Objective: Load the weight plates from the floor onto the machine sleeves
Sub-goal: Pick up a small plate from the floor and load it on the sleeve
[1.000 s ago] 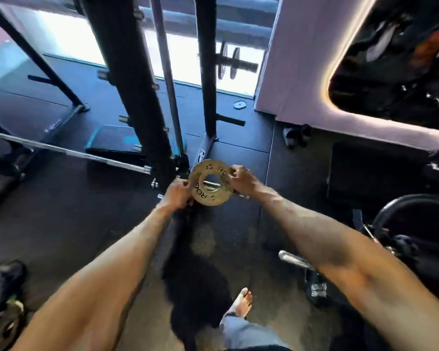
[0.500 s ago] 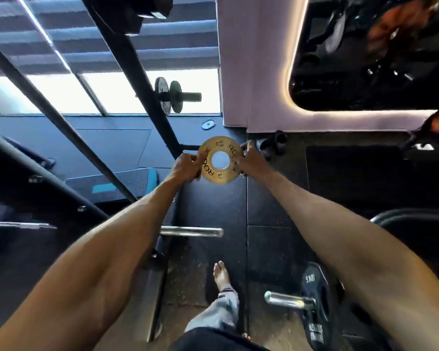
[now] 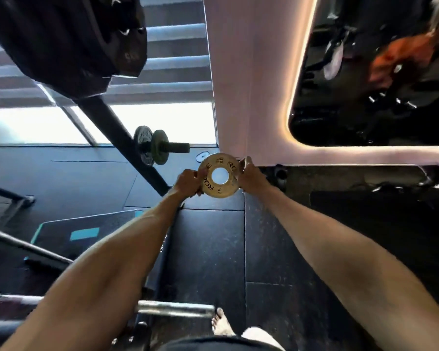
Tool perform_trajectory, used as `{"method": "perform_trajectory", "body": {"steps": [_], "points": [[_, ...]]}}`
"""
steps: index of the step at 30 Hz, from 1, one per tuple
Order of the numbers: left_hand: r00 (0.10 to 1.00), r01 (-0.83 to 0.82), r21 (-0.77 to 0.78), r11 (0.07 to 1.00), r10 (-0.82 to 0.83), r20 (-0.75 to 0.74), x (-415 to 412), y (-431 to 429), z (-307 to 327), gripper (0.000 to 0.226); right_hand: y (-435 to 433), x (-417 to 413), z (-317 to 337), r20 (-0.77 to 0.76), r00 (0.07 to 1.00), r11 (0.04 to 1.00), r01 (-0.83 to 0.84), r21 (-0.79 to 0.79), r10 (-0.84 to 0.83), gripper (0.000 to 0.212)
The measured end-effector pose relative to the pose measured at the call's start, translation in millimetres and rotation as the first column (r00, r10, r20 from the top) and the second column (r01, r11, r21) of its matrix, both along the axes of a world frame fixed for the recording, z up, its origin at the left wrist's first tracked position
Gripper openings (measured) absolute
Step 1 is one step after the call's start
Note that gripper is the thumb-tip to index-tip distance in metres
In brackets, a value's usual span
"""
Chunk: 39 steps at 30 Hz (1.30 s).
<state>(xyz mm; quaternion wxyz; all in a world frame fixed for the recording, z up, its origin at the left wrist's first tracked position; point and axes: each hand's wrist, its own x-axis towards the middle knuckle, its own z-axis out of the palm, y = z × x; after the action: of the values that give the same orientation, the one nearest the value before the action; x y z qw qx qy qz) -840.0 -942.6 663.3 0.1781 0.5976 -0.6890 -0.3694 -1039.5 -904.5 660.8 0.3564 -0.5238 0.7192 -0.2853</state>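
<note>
Both bare arms reach straight out ahead, forearms converging. The left hand (image 3: 188,183) grips the left edge of a small gold plate (image 3: 219,191), fingers curled round its rim. The right hand (image 3: 252,177) grips the opposite edge, its fingers wrapped behind the rim. The plate stands upright between them. A bare foot (image 3: 221,323) shows below.

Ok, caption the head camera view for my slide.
Small gold weight plate gripped by the left hand and right hand over the gym floor, steel sleeve nearby.
</note>
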Motion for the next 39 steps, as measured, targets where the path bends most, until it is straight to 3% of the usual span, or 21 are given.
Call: {"method": "perform_trajectory", "body": {"steps": [1,4,9,16,23,32,39], "points": [[1.000,-0.006,0.016,1.000,0.006,0.008,0,-13,-3,0.059,-17,0,-3,-0.023,1.000,1.000,-0.016,0.015,0.017,0.028],[0.997,-0.043,0.042,0.998,0.041,0.058,5,-51,-9,0.038,-64,3,-6,0.035,0.998,0.998,-0.054,0.025,0.054,0.013],[0.974,-0.169,0.040,0.985,0.161,0.157,16,-109,-25,0.008,-150,13,-22,0.034,0.976,0.974,-0.215,0.067,0.213,0.028],[0.892,-0.447,0.110,0.888,0.434,0.124,11,-189,-51,0.015,-281,25,-45,-0.007,0.897,0.892,-0.438,0.107,0.442,0.020],[0.764,-0.644,0.170,0.746,0.620,0.179,-11,-239,-77,0.016,-367,29,-84,-0.021,0.769,0.749,-0.616,0.245,0.639,0.031],[0.636,-0.770,0.118,0.627,0.739,0.224,-14,-256,-104,0.026,-412,47,-123,0.013,0.668,0.642,-0.721,0.263,0.744,0.019],[0.540,-0.822,-0.049,0.567,0.803,0.252,-22,-252,-113,0.024,-428,67,-123,-0.031,0.619,0.613,-0.768,0.185,0.785,0.024]]}}
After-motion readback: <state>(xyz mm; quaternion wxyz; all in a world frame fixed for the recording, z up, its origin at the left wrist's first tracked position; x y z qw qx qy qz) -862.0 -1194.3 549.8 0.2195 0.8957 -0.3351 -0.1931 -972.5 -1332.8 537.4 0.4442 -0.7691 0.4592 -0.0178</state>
